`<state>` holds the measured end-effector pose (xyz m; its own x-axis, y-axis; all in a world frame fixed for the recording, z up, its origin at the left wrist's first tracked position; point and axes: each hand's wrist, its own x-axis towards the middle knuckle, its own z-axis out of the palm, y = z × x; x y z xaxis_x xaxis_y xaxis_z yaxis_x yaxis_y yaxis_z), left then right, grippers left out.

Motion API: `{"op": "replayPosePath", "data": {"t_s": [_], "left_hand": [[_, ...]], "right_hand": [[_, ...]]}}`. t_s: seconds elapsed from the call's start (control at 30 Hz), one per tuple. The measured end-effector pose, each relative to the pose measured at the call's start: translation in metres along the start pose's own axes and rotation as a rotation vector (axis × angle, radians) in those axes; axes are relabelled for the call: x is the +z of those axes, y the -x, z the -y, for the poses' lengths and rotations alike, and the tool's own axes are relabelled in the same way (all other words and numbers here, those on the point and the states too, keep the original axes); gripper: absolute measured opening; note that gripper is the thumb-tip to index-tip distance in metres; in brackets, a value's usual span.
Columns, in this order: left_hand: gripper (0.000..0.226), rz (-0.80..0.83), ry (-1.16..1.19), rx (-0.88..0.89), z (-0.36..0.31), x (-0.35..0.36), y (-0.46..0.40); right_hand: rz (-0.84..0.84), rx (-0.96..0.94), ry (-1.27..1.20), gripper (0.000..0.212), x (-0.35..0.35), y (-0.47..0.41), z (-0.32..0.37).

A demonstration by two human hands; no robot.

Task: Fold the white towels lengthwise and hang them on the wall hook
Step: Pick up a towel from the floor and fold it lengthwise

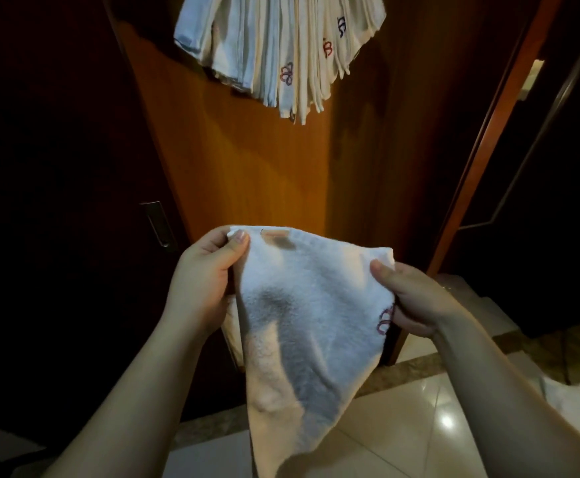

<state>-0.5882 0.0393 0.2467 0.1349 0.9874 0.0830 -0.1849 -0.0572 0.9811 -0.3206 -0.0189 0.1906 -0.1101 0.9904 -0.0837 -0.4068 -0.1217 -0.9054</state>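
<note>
A person stands close to a wooden door (pixel 247 160), holding a white towel (pixel 302 326) out in front at the lower middle of the frame. The left hand (pixel 202 281) pinches the towel's upper left corner, thumb pressed on the near side and fingers curled behind the cloth. The right hand (pixel 409 298) grips the towel's right edge, thumb lying across the front and the fingers tucked out of sight behind it, just beside a small red and purple embroidered flower (pixel 385 320) stitched near that edge. Between the two hands the top edge runs slack, and the rest of the towel hangs down to a point toward the bottom of the frame, with a grey shadow across its middle. At the top centre of the frame a thick bunch of hung towels (pixel 281 53) fans out against the door, their folded edges pointing down, several showing the same flower stitching; whatever they hang from lies above the top of the picture. A metal door handle (pixel 157 222) shows dimly on the dark panel at the left. Glossy pale floor tiles (pixel 402 426) fill the lower right, catching a bright spot of light, and something white (pixel 571 401) lies on the floor at the right edge.
</note>
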Motion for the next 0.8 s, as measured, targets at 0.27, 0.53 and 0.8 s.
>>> {"op": "replayPosePath", "data": {"t_s": [0.27, 0.53, 0.8], "left_hand": [[0.022, 0.032, -0.078, 0.070, -0.008, -0.022, 0.013], [0.019, -0.163, -0.079, -0.026, 0.019, -0.018, 0.006], [0.017, -0.244, -0.116, -0.025, 0.056, 0.024, 0.056]], "right_hand": [[-0.041, -0.130, -0.124, 0.056, -0.003, -0.005, -0.006], [-0.493, -0.133, 0.226, 0.036, 0.052, -0.015, -0.009], [-0.628, -0.174, 0.574, 0.035, 0.108, 0.008, -0.069]]}}
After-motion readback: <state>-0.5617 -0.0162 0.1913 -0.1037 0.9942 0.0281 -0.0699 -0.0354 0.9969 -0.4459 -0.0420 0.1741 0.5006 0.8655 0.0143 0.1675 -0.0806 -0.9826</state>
